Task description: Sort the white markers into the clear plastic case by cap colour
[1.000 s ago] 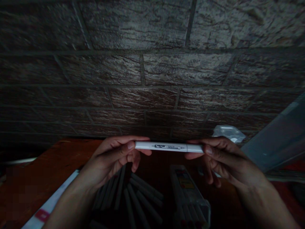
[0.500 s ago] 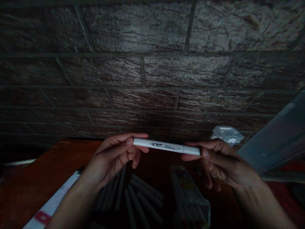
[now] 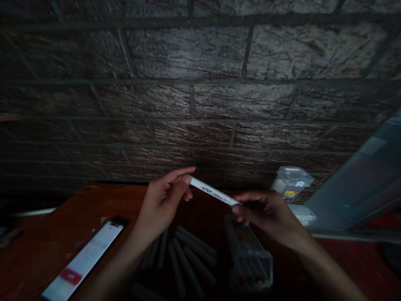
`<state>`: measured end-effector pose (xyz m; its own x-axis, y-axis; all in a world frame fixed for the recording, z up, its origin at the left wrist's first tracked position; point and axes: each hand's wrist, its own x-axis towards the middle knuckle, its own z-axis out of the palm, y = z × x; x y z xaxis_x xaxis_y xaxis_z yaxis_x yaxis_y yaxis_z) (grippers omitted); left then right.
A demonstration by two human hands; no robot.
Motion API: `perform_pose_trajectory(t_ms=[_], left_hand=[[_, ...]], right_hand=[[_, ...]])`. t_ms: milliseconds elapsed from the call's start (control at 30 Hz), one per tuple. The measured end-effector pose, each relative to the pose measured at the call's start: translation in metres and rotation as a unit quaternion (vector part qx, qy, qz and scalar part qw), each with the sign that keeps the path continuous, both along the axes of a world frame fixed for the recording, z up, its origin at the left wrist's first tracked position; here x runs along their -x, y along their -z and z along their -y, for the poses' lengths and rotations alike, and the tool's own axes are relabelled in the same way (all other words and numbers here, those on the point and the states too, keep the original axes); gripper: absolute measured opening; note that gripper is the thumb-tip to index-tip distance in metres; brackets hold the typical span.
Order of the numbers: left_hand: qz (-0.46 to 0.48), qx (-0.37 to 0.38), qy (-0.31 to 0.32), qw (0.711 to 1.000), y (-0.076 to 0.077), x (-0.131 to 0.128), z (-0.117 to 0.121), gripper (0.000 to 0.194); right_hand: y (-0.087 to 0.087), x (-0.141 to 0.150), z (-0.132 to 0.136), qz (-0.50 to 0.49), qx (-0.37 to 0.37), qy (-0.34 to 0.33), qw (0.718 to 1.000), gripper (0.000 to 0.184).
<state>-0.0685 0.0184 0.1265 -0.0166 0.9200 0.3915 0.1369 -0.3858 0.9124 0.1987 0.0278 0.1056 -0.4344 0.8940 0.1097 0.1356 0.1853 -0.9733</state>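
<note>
A white marker pen (image 3: 211, 192) with black print on its barrel is held up between my two hands, tilted down to the right. My left hand (image 3: 166, 196) pinches its upper left end, where a bit of green shows. The lower right end sits between the thumb and fingers of my right hand (image 3: 266, 213). Below, several more markers (image 3: 191, 259) lie fanned out on the dark table. A clear plastic case (image 3: 250, 259) with markers inside lies under my right hand.
A lit phone (image 3: 84, 259) lies on the wooden table (image 3: 59, 234) at left. Against the brick wall (image 3: 213, 100) stands a clear container (image 3: 293, 182) with a yellow label, beside another clear plastic piece (image 3: 302, 215). A grey translucent panel (image 3: 354, 184) leans at right.
The marker has tilted more steeply, its right end dropping. My hands have come closer together, and my left hand has shifted right. The view has turned, showing more of the phone and clear container.
</note>
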Motion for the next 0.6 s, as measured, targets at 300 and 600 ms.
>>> perform_pose_trajectory(t_ms=[300, 600], left_hand=[[0.061, -0.017, 0.028, 0.998, 0.0, -0.039, 0.022, 0.02], [-0.021, -0.125, 0.067, 0.99, -0.003, -0.069, 0.033, 0.012]], right_hand=[[0.022, 0.006, 0.006, 0.064, -0.104, 0.012, 0.992, 0.025], [0.012, 0.004, -0.007, 0.024, -0.204, 0.019, 0.978, 0.02]])
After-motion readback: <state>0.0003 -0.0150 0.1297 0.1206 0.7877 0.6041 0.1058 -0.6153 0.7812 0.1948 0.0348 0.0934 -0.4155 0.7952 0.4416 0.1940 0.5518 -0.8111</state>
